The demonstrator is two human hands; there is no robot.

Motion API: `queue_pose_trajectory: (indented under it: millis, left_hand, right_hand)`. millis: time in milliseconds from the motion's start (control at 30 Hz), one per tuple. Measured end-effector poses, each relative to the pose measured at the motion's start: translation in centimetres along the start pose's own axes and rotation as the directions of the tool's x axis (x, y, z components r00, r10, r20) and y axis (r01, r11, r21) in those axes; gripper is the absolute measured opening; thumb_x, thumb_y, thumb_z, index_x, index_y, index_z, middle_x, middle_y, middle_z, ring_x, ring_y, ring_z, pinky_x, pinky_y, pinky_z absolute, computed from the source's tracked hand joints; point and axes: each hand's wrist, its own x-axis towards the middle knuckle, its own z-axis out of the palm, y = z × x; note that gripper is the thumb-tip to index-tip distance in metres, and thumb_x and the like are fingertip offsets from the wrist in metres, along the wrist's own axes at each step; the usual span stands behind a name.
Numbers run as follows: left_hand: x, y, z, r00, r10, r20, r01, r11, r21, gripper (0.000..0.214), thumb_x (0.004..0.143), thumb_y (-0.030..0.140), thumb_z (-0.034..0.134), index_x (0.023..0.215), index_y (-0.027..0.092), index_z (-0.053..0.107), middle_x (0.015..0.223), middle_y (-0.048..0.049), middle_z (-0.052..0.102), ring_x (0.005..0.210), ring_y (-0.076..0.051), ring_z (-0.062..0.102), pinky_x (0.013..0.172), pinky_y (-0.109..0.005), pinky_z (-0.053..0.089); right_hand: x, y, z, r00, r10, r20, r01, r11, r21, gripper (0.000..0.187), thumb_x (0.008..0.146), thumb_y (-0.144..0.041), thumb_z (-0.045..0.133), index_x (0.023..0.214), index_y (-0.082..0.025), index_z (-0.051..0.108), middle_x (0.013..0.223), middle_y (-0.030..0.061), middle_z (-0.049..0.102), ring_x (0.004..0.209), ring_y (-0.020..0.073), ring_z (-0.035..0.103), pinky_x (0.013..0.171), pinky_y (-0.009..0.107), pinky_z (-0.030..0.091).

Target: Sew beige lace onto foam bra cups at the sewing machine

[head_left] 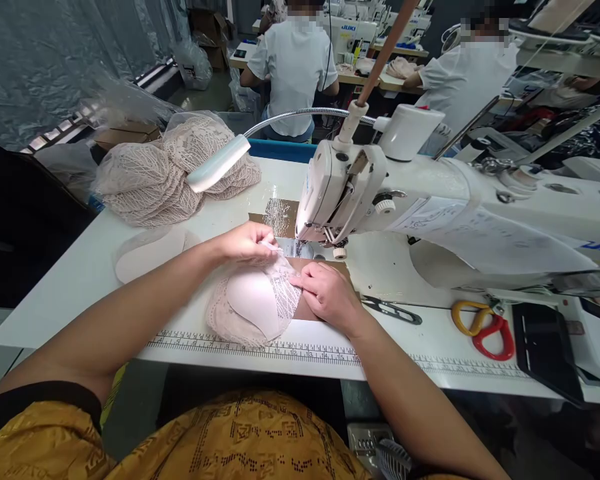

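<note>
Pinching a lace bra cup (255,303), both hands (245,243) (327,293) feed the sewing machine (380,193).

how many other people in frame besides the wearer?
2. One person in a white shirt sits back centre, facing away; a second person in white sits back right, beyond the sewing machine. More may be hidden behind the machine.

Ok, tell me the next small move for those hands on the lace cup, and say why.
Probably ease the lace cup a little forward, under the presser foot of the sewing machine. The left hand pinches its far edge close to the foot, the right hand rests on its right side, and most of the cup lies short of the needle.
</note>
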Motion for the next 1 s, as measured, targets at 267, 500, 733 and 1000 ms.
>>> queue_pose_trajectory:
  millis: [267,500,733,1000]
  left_hand:
    - [-3.7,2.6,0.8,0.896,0.319,-0.308,-0.1,0.822,0.56,0.008,0.088,0.022,0.053,0.086,0.016,0.057,0.089,-0.0049,0.065,0.082,-0.015,0.059,0.076,-0.029,0.05]
    - [-3.1,0.6,5.0,0.95,0.254,0.184,-0.291,0.497,0.817,0.03,0.094,0.021,0.045,0.111,0.01,0.066,0.127,-0.0168,0.063,0.114,-0.027,0.06,0.097,-0.043,0.05]
    - [-2.1,0.4,5.0,0.94,0.271,0.208,-0.308,0.409,0.859,0.038,0.092,0.021,0.049,0.126,0.007,0.059,0.131,-0.0161,0.06,0.11,-0.027,0.058,0.094,-0.041,0.052]
    - [-1.5,0.1,4.4,0.954,0.21,0.213,-0.278,0.359,0.891,0.046,0.091,0.019,0.046,0.133,0.004,0.055,0.139,-0.018,0.054,0.105,-0.028,0.055,0.091,-0.042,0.051]
  right_hand:
    - [-0.1,-0.2,-0.1,1.0,0.01,0.007,-0.01,1.0,-0.01,0.032,0.084,-0.008,0.051,0.1,-0.021,0.074,0.083,0.0037,0.06,0.08,0.0169,0.052,0.072,0.029,0.04]
    - [-0.1,-0.1,0.0,0.991,0.125,-0.039,-0.125,0.992,-0.011,0.026,0.076,-0.005,0.048,0.079,-0.016,0.071,0.083,0.0046,0.065,0.078,0.0173,0.055,0.073,0.029,0.041]
    - [0.1,-0.2,0.0,0.971,0.231,0.061,-0.212,0.95,-0.23,0.042,0.085,-0.009,0.044,0.117,-0.02,0.069,0.088,0.0065,0.063,0.083,0.0212,0.055,0.072,0.032,0.039]
    - [0.2,-0.2,0.2,0.968,0.248,0.039,-0.233,0.946,-0.225,0.044,0.086,-0.009,0.044,0.121,-0.023,0.067,0.087,0.006,0.062,0.083,0.0207,0.053,0.073,0.031,0.037]
